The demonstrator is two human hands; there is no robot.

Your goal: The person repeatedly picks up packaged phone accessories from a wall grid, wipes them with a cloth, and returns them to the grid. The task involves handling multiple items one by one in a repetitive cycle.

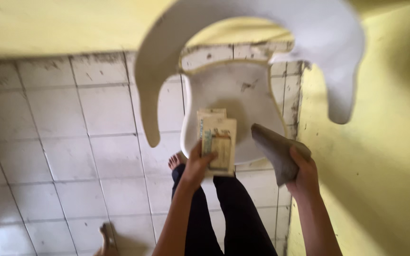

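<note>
Nearest, the left hand [198, 166] grips a small stack of papers [218, 142] by its lower edge, thumb on top; the right hand [302, 173] is closed around a folded grey cloth [276, 151]. Both are held just above the seat of a white plastic chair [236, 102], which stands on the tiled floor [62, 142] close to a yellow wall [380, 166]. Risks: the loosely fanned papers could slide from the one-handed grip and scatter over the grimy tiles; wiping with the cloth might push the light chair against the wall. Its armrest ring blurs overhead.
</note>
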